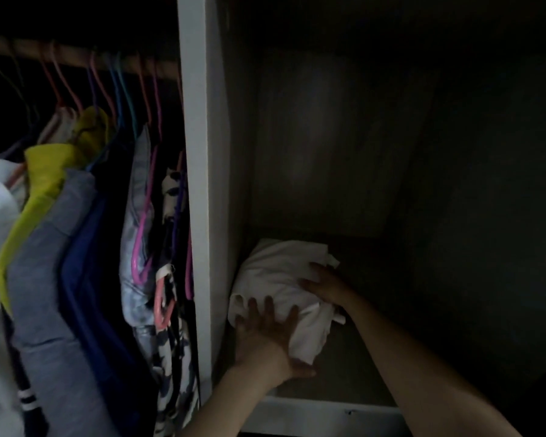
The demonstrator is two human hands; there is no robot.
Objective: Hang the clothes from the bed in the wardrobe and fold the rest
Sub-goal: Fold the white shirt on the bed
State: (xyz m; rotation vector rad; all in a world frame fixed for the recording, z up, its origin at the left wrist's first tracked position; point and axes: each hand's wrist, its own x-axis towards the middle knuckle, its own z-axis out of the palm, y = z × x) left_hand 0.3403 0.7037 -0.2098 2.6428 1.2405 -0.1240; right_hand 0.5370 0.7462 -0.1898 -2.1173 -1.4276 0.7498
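Nearest, left forearm and right forearm, both bare, reaching in over the white front lip of a shelf. On that shelf, in the right-hand compartment and pushed against the white divider panel, a white garment. Loosely folded into a rumpled bundle, with soft creases across the top, a loose flap hanging out at the near right corner and uneven edges poking out on the right.

Left hand flat on the bundle's near left part, palm down, fingers straight and spread, pressing rather than gripping, thumb stretched along the near edge. Farther in, right hand at the bundle's right side, fingertips laid onto or into the folds. Too dim to tell whether pinching fabric or only touching.

Beyond, the dark back wall of the compartment. Left of the divider panel, hung clothes in white, yellow-green, grey, blue and a pale print, on pink, purple and blue hangers from a wooden rail.
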